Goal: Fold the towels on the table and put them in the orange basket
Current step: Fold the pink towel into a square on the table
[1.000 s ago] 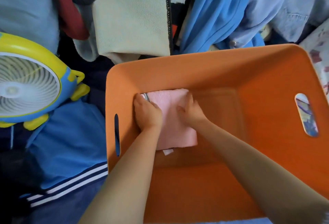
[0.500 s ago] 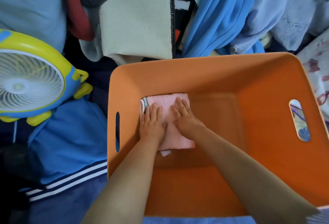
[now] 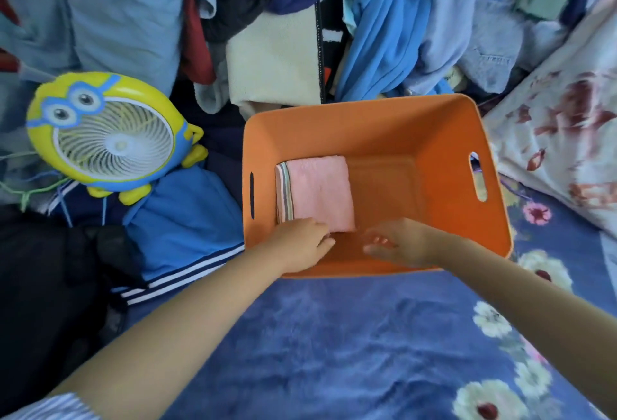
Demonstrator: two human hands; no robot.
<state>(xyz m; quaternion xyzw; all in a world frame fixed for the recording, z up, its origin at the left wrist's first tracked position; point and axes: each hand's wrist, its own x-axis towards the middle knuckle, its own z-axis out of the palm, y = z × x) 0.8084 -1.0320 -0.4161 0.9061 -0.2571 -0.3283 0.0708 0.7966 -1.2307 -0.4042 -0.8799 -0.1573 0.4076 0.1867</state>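
Observation:
A folded pink towel [image 3: 319,192] with a striped left edge lies flat on the floor of the orange basket [image 3: 377,119], against its left wall. My left hand [image 3: 300,244] hovers over the basket's near edge, fingers relaxed, just below the towel's near corner. My right hand [image 3: 397,244] is beside it, fingers loose and blurred, holding nothing. Neither hand grips the towel.
A yellow and blue cartoon fan [image 3: 110,139] stands left of the basket. Piled clothes [image 3: 273,62] crowd the back and left. A blue floral cloth [image 3: 350,346] covers the surface in front; a floral pillow [image 3: 561,139] lies right.
Both hands lifted off the pink towel and drew back toward the basket's near edge. The towel stays flat in the basket. The view pulled back and up.

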